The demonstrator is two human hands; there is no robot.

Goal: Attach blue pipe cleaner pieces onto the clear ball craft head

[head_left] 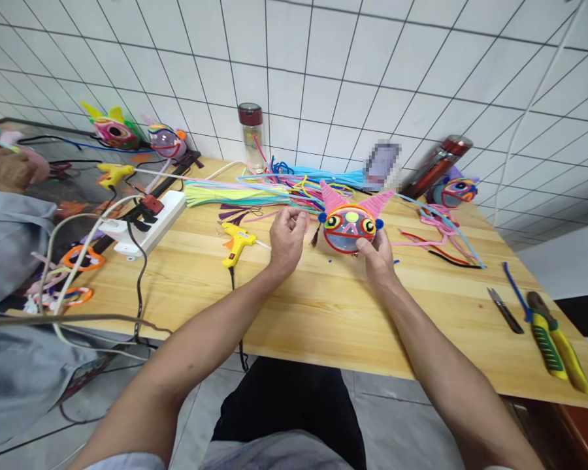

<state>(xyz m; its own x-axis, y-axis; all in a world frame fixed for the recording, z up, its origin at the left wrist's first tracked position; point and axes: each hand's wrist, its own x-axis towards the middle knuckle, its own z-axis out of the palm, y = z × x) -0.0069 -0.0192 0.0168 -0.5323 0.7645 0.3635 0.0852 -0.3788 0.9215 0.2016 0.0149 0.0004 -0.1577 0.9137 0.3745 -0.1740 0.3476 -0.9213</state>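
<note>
My right hand (377,254) grips a clear ball with an animal face (343,243), thumb on its front. Pink pipe-cleaner ears stand up from it; the face has round yellow-and-black eyes, a red-rimmed mouth and blue pompoms at the sides. A dark tassel (315,236) hangs at its left. Just left of the ball, apart from it, my left hand (287,240) is closed with its fingertips pinched. Whatever may be between those fingers is too small to make out. Beside the left hand lies a yellow glue gun (238,244).
Behind my hands lie bundles of pipe cleaners (235,194) and a glass bottle (252,137). Pliers (551,336) and small snips (504,311) lie at right, near another decorated ball (453,190). At left are a power strip (151,225), cords and a co-worker's hand (4,163).
</note>
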